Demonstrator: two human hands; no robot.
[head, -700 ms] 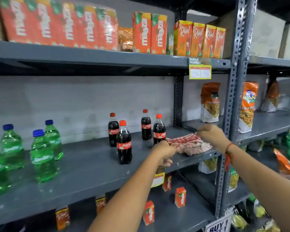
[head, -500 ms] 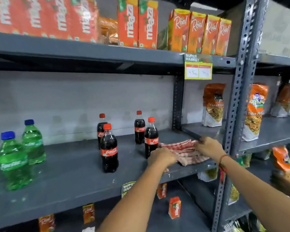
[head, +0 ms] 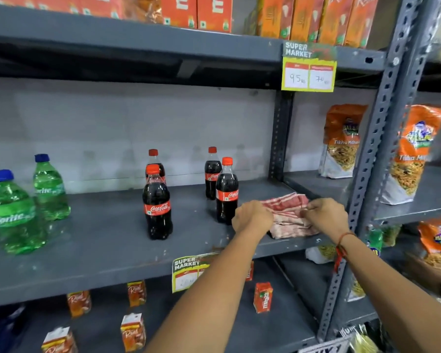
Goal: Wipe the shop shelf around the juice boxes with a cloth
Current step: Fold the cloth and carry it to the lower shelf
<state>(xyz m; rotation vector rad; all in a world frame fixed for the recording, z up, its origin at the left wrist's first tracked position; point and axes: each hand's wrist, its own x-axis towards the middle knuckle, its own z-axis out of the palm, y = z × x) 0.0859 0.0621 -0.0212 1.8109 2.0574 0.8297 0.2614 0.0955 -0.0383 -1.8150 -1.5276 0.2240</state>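
A folded red-and-white striped cloth point(head: 287, 217) lies at the right end of the grey middle shelf point(head: 107, 240). My left hand point(head: 251, 216) grips its left side and my right hand point(head: 325, 216) pinches its right side. Large orange and red juice boxes point(head: 311, 19) stand on the top shelf point(head: 138, 39). Small juice boxes point(head: 262, 296) sit on the lower shelf point(head: 278, 335), partly hidden by my left forearm.
Several cola bottles point(head: 157, 202) stand just left of the cloth, green soda bottles point(head: 15, 212) further left. A perforated steel upright point(head: 367, 154) rises right of my right hand. Snack bags point(head: 341, 141) fill the neighbouring shelves. A yellow price tag point(head: 308, 70) hangs from the top shelf edge.
Both hands have closed in on the cloth from either side and gathered it. The camera has moved closer and tilted down, so the top boxes are cut off.
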